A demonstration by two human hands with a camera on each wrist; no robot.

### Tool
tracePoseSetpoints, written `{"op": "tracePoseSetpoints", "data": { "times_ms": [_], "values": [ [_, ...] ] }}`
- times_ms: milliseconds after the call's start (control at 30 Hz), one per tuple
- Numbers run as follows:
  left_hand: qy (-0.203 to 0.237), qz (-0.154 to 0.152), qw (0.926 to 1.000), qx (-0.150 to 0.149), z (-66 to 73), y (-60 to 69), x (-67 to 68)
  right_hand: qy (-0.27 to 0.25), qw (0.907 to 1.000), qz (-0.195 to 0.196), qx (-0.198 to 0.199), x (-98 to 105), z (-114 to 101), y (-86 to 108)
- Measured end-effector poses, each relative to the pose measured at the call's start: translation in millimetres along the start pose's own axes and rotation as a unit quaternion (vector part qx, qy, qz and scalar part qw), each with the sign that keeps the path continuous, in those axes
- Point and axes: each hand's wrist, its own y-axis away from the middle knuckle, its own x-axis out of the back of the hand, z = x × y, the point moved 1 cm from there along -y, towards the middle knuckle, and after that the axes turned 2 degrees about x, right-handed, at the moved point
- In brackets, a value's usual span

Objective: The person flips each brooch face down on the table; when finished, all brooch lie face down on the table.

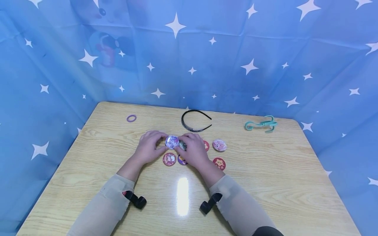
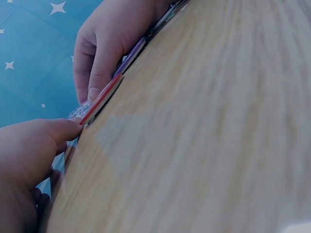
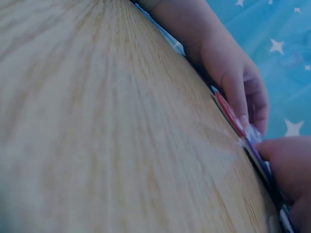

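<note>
- the left hand (image 1: 150, 147) has its grip closed in a pinch: the thumb and a finger hold the left edge of a shiny light purple badge (image 1: 172, 142).
- the right hand (image 1: 193, 149) is pinching the right edge of this badge in the same manner.
- the light purple badge is thus between the two hands, at the table (image 1: 100, 164); whether it touches the wood, i cannot tell.
- just to its right, a greenish badge (image 1: 183, 145) is partly hidden by the right hand.
- nearer to the person lie a red-and-white badge (image 1: 169, 159) and, beside it, a dark purple badge (image 1: 182, 160), which the right hand covers in part.
- to the right of this hand there are a half-hidden red badge (image 1: 206, 145), a pink badge (image 1: 219, 145) and a red badge with a yellow figure (image 1: 219, 163).
- farther away lie a purple ring (image 1: 127, 119), a black headband (image 1: 182, 120) and a teal clip (image 1: 267, 123).
- behind hangs a blue curtain (image 1: 218, 59) with white stars.
</note>
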Motion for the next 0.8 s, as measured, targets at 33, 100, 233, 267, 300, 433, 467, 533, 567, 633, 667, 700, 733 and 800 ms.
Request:
{"op": "tracePoseSetpoints", "data": {
  "times_ms": [33,100,233,267,300,433,467,533,567,633,667,700,733,800],
  "values": [
    [0.001,0.001,1.0000,0.000,0.0,0.0,0.1,-0.002,1.0000,0.001,0.001,0.0,0.3,0.1],
    [0.003,0.002,1.0000,0.001,0.1,0.0,0.1,-0.007,1.0000,0.006,0.004,0.1,0.9,0.3],
    [0.007,0.005,1.0000,0.002,-0.7,-0.1,-0.4,-0.027,0.9994,0.021,0.013,0.8,1.4,1.4],
    [0.011,0.006,0.9999,0.002,-0.8,-0.1,-0.6,-0.033,0.9990,0.025,0.015,1.0,1.5,1.6],
    [0.014,0.007,0.9999,0.003,-0.8,-0.2,-0.7,-0.040,0.9987,0.028,0.016,1.3,1.6,1.8],
    [0.030,0.012,0.9995,0.002,-0.3,-0.8,-1.0,-0.059,0.9973,0.039,0.021,1.8,2.5,1.4],
    [0.034,0.015,0.9993,0.002,-0.2,-0.8,-0.9,-0.062,0.9970,0.042,0.022,1.8,2.7,1.3],
    [0.040,0.020,0.9990,0.001,-0.2,-0.9,-0.9,-0.069,0.9961,0.048,0.026,1.9,3.0,1.1],
    [0.043,0.022,0.9988,0.001,-0.2,-0.9,-0.8,-0.072,0.9956,0.051,0.028,1.9,3.1,1.2],
    [0.046,0.027,0.9986,0.000,-0.5,-0.6,-0.9,-0.080,0.9946,0.059,0.032,1.9,3.2,1.5],
    [0.048,0.029,0.9985,0.001,-0.6,-0.5,-0.8,-0.083,0.9940,0.064,0.034,2.0,3.1,1.8],
    [0.048,0.031,0.9984,0.000,-0.7,-0.5,-0.9,-0.086,0.9933,0.068,0.035,2.1,3.0,2.0],
    [0.049,0.033,0.9983,-0.001,-0.8,-0.4,-1.0,-0.090,0.9927,0.072,0.035,2.3,2.9,2.3],
    [0.050,0.038,0.9980,-0.003,-0.9,-0.6,-1.1,-0.099,0.9913,0.080,0.031,2.8,2.5,2.8]
  ]
}}
